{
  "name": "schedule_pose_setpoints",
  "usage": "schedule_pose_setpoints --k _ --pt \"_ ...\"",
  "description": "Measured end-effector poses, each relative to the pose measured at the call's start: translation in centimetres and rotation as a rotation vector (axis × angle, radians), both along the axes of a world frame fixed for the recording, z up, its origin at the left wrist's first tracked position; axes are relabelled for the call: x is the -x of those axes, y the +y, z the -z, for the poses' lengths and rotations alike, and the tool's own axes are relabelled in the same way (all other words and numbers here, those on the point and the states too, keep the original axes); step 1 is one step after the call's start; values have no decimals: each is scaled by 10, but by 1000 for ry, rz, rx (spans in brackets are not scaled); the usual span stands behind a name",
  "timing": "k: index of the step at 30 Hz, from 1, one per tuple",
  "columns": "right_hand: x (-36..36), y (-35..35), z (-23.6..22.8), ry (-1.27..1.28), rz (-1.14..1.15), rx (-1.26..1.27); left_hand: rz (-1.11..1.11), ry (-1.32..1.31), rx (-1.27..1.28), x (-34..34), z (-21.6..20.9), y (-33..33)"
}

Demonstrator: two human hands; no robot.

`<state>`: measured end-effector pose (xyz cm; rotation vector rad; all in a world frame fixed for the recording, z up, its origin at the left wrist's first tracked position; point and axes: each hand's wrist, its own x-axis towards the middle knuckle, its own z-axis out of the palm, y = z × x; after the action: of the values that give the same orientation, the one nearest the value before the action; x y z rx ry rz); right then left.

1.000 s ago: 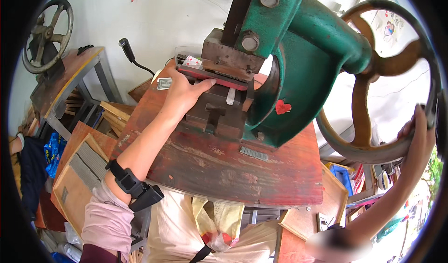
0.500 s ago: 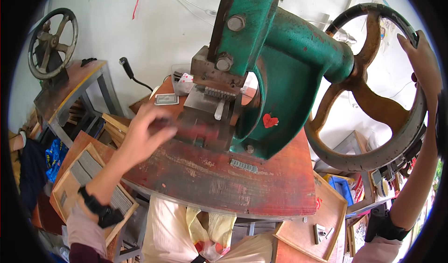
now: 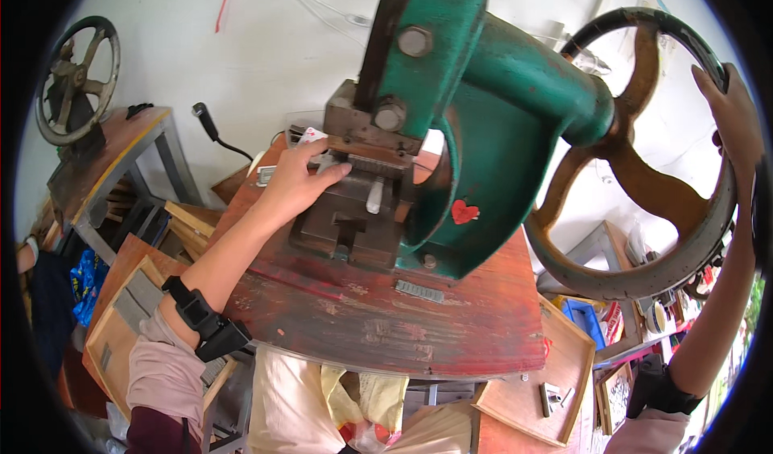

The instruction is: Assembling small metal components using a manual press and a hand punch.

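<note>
A green hand press (image 3: pixel 515 76) stands on a red-brown wooden table (image 3: pixel 378 325). At the left side of its die area is my left hand (image 3: pixel 302 179), thumb and forefinger apart, fingertips by a ridged metal strip (image 3: pixel 370 165) under the press head. I see nothing held between them; the other fingers are partly hidden. Below the strip, a pale small lever (image 3: pixel 375 196) rises from the dark slotted steel base (image 3: pixel 322 233). My right hand (image 3: pixel 737 116) grips the upper right rim of the big handwheel (image 3: pixel 700 253). A second ridged metal strip (image 3: pixel 419 291) lies on the table before the press.
A wooden tray with grey strips (image 3: pixel 121 349) sits at lower left, another wooden tray with small metal parts (image 3: pixel 535 390) at lower right. A second handwheel (image 3: pixel 84 80) stands at far left, near another person's arm (image 3: pixel 28 254). A blue bin (image 3: pixel 581 317) is at right.
My left hand has moved up and inward from above the base's left side to the die area. A blurred reddish thing beside it is gone from there. My right hand stays on the wheel.
</note>
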<state>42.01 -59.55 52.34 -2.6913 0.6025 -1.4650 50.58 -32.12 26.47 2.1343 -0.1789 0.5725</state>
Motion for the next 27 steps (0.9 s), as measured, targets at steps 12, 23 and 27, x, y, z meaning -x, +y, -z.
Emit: schedule_pose_setpoints --k 12,23,27 --pt "-15 -36 -21 -150 -161 169 71 21 65 -46 21 16" --pt "-12 -77 28 -299 -154 378 -59 -102 42 -23 69 82" --pt "-27 -86 66 -334 -147 605 -224 -39 194 23 96 53"
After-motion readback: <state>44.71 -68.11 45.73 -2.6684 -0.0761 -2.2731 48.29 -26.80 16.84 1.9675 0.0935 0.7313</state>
